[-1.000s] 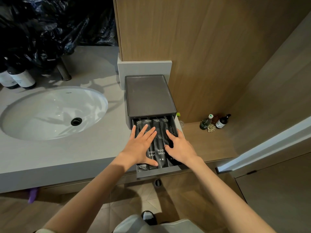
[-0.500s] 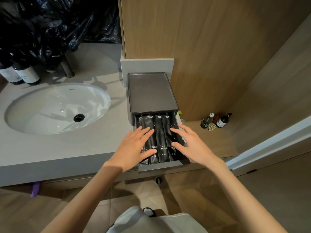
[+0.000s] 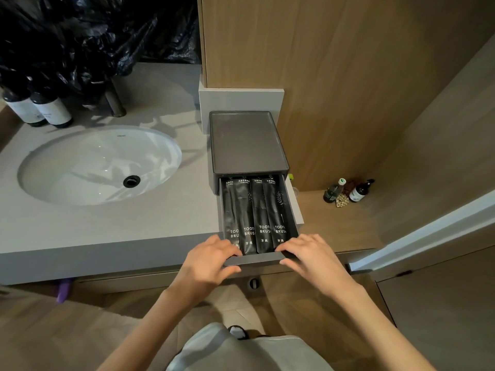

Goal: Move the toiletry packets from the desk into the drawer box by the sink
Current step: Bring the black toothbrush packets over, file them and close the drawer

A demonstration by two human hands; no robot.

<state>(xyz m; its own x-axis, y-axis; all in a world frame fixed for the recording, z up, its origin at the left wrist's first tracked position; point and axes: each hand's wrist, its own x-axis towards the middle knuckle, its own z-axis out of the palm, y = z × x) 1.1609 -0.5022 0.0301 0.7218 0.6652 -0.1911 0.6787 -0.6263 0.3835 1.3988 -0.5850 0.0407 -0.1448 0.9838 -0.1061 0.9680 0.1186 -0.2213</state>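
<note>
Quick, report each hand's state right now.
Left hand: grips the drawer front at its left end, fingers over the top, thumb below.
Right hand: grips the same drawer front at its right end.

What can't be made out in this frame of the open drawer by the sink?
Head view only:
1. Bottom ends of the toothbrush packets: hidden behind the drawer front and the fingers of the left hand and right hand.
2. Rear of the drawer: inside the drawer box.
3. Labels on the bottles behind the sink: blurred, unreadable.
4. Top of the faucet: covered by the black bag.
5. Desk: outside the frame.
</note>
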